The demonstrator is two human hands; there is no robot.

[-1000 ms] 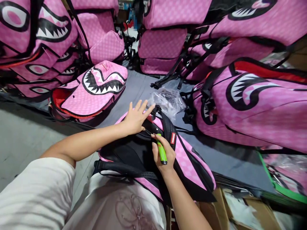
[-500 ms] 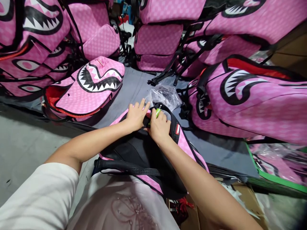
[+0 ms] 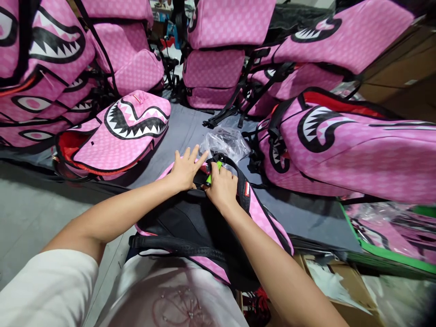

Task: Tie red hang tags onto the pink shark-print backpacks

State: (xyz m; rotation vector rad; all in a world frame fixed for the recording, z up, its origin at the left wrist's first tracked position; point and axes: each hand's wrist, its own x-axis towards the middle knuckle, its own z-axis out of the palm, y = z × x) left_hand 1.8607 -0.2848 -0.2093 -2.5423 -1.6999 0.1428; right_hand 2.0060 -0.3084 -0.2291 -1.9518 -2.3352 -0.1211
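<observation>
A pink and black backpack (image 3: pixel 200 218) lies against my lap and the table edge, its black padded back and straps facing me. My left hand (image 3: pixel 185 170) rests on its top edge, fingers spread, pressing the fabric. In my right hand (image 3: pixel 223 186) is a slim green-handled tool (image 3: pixel 214 173) with a black end, held at the backpack's top by the strap. The tool's exact kind is not clear. Just beyond both hands lies a crumpled clear plastic bag (image 3: pixel 226 141).
An open pink backpack with a shark mouth (image 3: pixel 131 131) lies to the left on the grey table (image 3: pixel 184 120). More pink backpacks (image 3: pixel 361 159) are stacked right, behind and far left. A green-edged bin (image 3: pixel 391 256) stands lower right, with cardboard (image 3: pixel 354 281) below.
My right hand has turned the green tool, so more of its handle and black end shows. My left hand stays spread on the backpack. The view has shifted slightly.
</observation>
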